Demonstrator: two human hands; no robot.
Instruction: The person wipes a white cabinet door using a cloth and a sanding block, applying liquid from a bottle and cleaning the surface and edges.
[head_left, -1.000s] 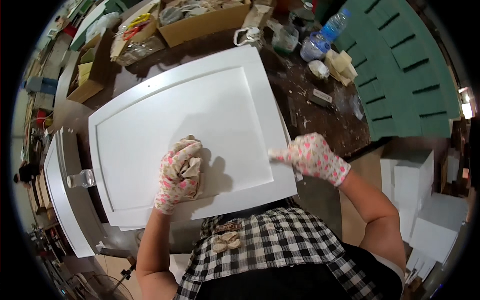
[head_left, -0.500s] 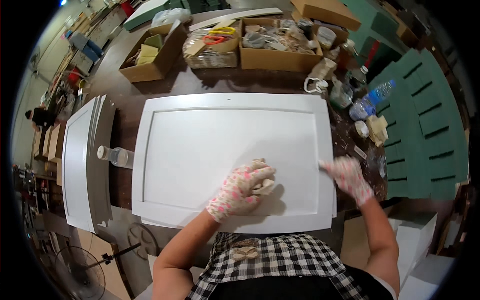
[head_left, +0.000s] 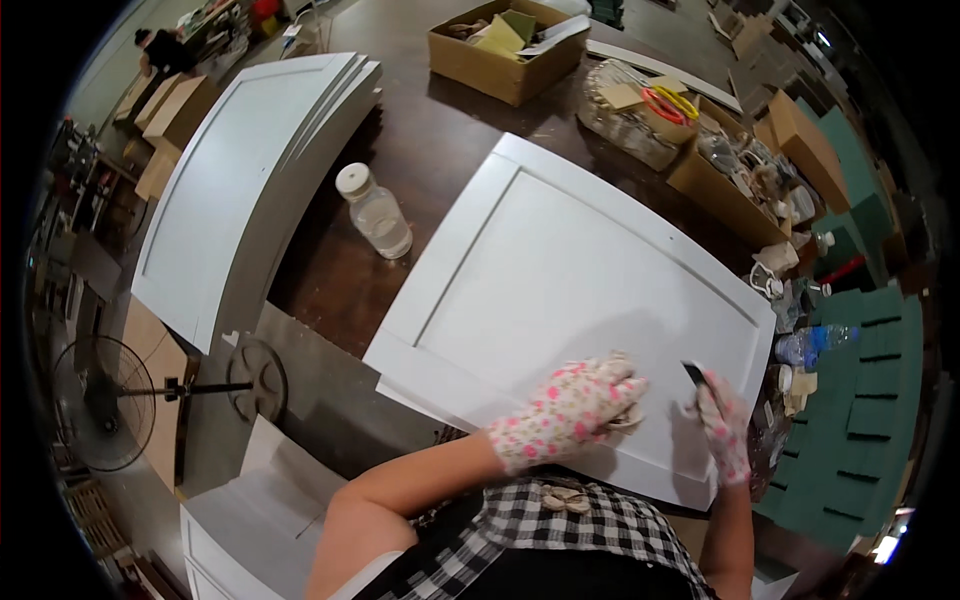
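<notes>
A white cabinet door panel [head_left: 580, 270] with a raised frame lies flat on the dark table. My left hand [head_left: 568, 412], in a floral glove, is closed on a crumpled off-white cloth [head_left: 628, 420] over the panel's near part. To its right, my right hand [head_left: 722, 430], gloved alike and slightly blurred, grips a small flat dark piece [head_left: 694, 373] with a pale edge. This piece points up and left over the panel's right side. Its exact kind does not show, and whether it touches the panel I cannot tell.
A stack of white panels [head_left: 230, 190] stands at the left, with a clear bottle [head_left: 377, 215] beside it. Open cardboard boxes [head_left: 500, 75], scissors [head_left: 668, 104] and plastic bottles [head_left: 800, 348] line the far and right sides. A fan [head_left: 105, 400] stands at the lower left.
My view has turned left, so the panel appears rotated. My right hand has come from the panel's right edge to above its surface, and the dark piece now shows. The left hand still holds the cloth.
</notes>
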